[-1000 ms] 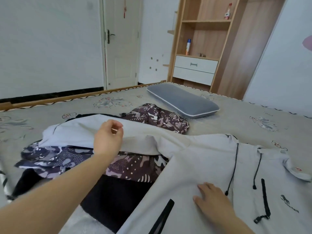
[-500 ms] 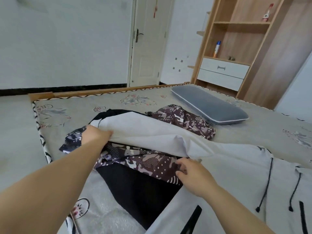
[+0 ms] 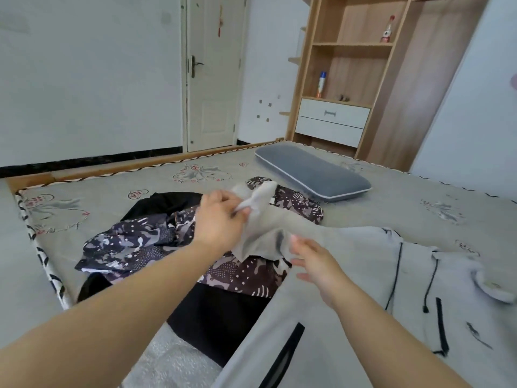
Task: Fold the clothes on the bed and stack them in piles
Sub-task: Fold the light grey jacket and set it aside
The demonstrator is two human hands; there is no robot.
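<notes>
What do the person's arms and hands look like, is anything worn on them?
Both forearms are bare as far as the frame shows: no sleeves, gloves, watch or bracelet. The left hand and right hand show no rings on the fingers that are visible, though motion blur softens the right one.

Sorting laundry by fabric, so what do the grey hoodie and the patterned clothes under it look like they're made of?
Grey hoodie: looks like matte knit jersey or fleece, soft thick folds, black drawcords. Patterned clothes: thinner printed fabric, faint sheen, fine crumples; possibly synthetic, uncertain.
</notes>
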